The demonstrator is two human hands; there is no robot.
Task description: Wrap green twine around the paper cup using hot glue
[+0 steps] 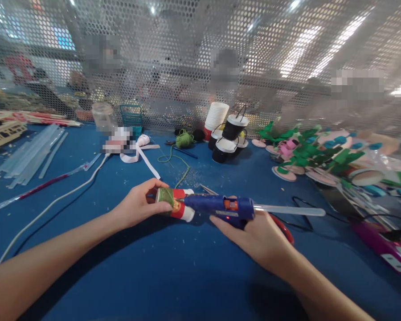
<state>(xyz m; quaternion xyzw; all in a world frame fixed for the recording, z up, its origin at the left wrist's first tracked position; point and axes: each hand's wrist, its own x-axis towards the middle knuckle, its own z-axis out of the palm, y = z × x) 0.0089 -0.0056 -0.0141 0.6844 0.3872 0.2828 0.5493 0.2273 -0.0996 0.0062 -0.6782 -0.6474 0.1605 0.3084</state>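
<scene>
My left hand (pixel 142 205) grips a small red and white paper cup (pixel 182 213) lying on its side, with green yarn (pixel 165 196) wound around its left end. In my right hand (pixel 259 240) is a blue glue gun (pixel 217 205), its red light lit and a clear glue stick (pixel 290 210) sticking out of the back. The nozzle points left and reaches the cup; whether it touches is hard to tell. From near the cup a green strand runs back to a ball of green yarn (pixel 184 139).
Clear glue sticks (pixel 36 151) and a white cable (pixel 70 191) lie at left. White ribbon (pixel 149 162), stacked paper cups (pixel 216 117) and small black buckets (pixel 224 149) stand farther back. Green craft plants (pixel 300 156) and a purple power strip (pixel 381 240) are at right.
</scene>
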